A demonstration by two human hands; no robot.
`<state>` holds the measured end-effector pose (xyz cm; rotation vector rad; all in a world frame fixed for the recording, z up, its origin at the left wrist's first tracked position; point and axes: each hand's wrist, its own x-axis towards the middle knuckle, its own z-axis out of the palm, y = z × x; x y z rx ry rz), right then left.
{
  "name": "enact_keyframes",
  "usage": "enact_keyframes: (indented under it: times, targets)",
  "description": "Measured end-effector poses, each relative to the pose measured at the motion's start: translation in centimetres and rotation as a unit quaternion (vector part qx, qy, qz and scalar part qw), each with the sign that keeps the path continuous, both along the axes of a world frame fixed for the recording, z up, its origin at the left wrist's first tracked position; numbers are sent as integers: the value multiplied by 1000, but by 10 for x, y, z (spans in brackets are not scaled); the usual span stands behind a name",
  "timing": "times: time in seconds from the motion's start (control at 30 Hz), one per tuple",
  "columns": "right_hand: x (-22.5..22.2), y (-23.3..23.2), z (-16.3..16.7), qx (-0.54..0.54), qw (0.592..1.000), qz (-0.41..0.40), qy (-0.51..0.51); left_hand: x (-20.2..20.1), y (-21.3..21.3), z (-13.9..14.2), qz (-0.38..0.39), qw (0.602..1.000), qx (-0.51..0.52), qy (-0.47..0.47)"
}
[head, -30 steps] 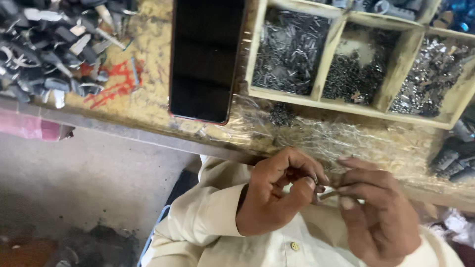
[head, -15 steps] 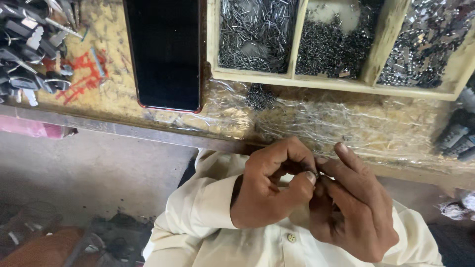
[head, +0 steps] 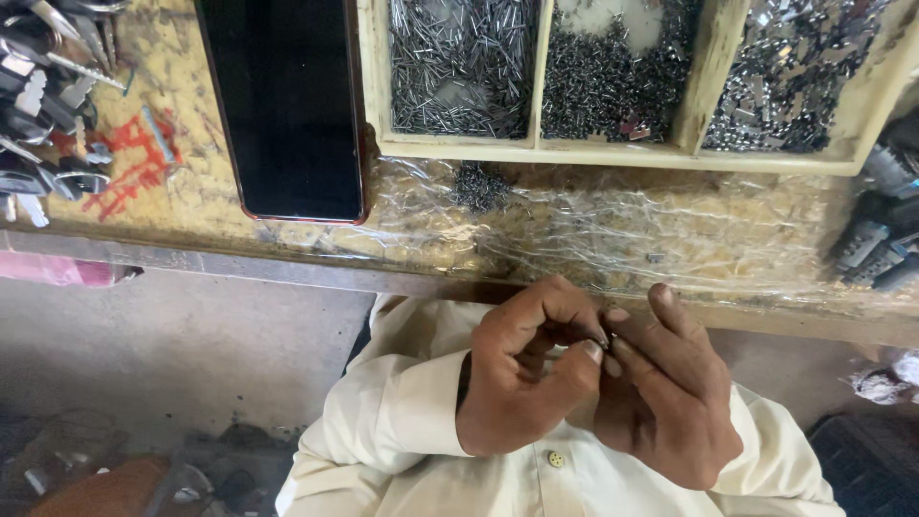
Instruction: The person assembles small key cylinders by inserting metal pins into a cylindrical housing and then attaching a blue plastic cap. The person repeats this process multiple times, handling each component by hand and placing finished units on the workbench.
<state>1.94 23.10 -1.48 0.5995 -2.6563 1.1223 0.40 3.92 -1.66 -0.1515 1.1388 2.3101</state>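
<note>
Head view: I note left hand and right hand fingertips pinched together on something hidden, judged tiny, light, stiff, slippery, best nipped at midpoint.

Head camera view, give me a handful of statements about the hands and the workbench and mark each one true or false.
1. The left hand and the right hand are pressed together in front of a cream shirt. True.
2. A dark phone lies face up on the workbench. True.
3. The compartment tray is empty. False: its sections hold small metal pins and bits.
4. The phone sits inside the tray. False: it lies beside it, on the bench.
5. A pile of keys lies at the bench's far side from the tray. True.
6. One hand reaches into the tray. False: both are below the bench edge.
</note>
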Motion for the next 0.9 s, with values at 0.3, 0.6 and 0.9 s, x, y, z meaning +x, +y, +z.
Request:
enact_keyframes:
  times: [0.3, 0.6, 0.9]
  targets:
    - [-14, 17, 5, -136, 966, 56, -210, -6, -6, -2, -34, 996, -79, 37]
    - [-10, 24, -4, -45, 990, 130, -22, -18, -17, 4, -97, 990, -89, 55]
    - [-15, 23, 9, -149, 946, 77, -277, -24, -12, 9, -83, 989, -118, 30]
